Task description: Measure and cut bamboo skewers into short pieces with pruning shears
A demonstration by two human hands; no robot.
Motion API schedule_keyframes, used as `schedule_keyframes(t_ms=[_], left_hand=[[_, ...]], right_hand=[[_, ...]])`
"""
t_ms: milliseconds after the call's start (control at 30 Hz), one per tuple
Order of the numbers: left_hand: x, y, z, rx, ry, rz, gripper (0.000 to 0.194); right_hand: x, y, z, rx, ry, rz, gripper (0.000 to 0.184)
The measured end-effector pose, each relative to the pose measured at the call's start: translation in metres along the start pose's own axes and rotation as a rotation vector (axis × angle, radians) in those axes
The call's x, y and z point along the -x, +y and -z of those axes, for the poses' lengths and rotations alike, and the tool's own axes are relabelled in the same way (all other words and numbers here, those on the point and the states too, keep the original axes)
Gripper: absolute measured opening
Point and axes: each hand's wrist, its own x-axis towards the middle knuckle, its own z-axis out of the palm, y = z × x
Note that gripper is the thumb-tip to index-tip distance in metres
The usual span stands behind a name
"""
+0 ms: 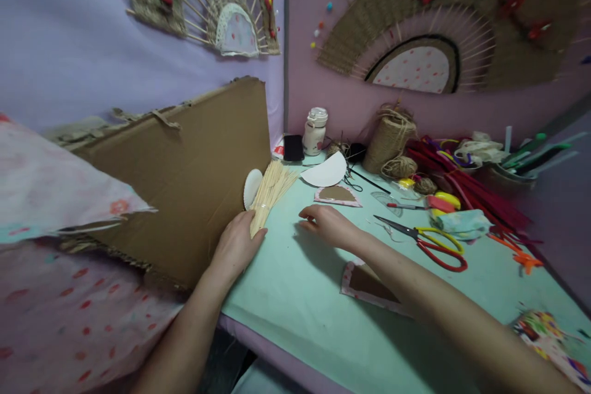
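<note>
My left hand (236,240) is around the lower end of a bundle of thin pale wooden sticks (272,188), thumb on the right side and fingers on the left. The bundle fans out at its far end, beside a large cardboard sheet (198,178). My right hand (323,225) hovers over the pale green tabletop (286,295), fingers loosely bent and a little apart, with nothing visible in them. Just beyond it lies a cloth-edged cardboard half-round piece (338,195). A similar piece (364,283) is partly hidden under my right forearm.
White half-disc (327,171), bottle (316,131), phone (293,148) and twine spool (389,135) stand or lie at the back. Scissors (425,241), a red pen (406,205) and folded cloth (464,223) are to the right. Patterned fabric (60,178) hangs at left.
</note>
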Motion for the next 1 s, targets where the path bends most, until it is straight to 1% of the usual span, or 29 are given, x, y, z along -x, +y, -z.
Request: schedule_keyframes(t_ms=[133,200,367,433,533,633,733,833,1000], left_hand=[[-0.003,0.002,-0.004,-0.046,-0.041,0.010,0.043],[-0.004,0.002,-0.006,-0.060,-0.023,0.023,0.045],[-0.004,0.002,-0.008,-0.060,0.066,0.075,0.044],[-0.003,0.002,-0.007,-0.044,0.075,0.085,0.044],[-0.005,0.002,-0.001,-0.056,0.058,0.107,0.044],[-0.009,0.002,0.008,-0.128,0.021,0.111,0.044],[-0.014,0.004,0.018,-0.207,-0.009,0.076,0.043],[-0.019,0.008,0.027,-0.273,-0.034,0.028,0.039],[-0.027,0.009,0.039,-0.403,-0.059,-0.008,0.037]], right_hand=[[-0.004,-0.003,-0.007,-0.054,-0.013,-0.020,0.019],[-0.005,-0.005,-0.011,-0.076,-0.019,-0.018,0.019],[-0.007,-0.011,-0.018,-0.095,-0.026,-0.008,0.017],[-0.007,-0.011,-0.020,-0.088,-0.022,0.002,0.017],[-0.012,-0.008,-0.024,-0.062,-0.002,0.037,0.017],[-0.027,-0.004,-0.030,-0.028,0.030,0.131,0.017],[-0.051,-0.001,-0.038,0.001,0.066,0.259,0.029],[-0.077,0.004,-0.046,0.027,0.105,0.342,0.040],[-0.103,0.011,-0.057,0.062,0.140,0.431,0.039]])
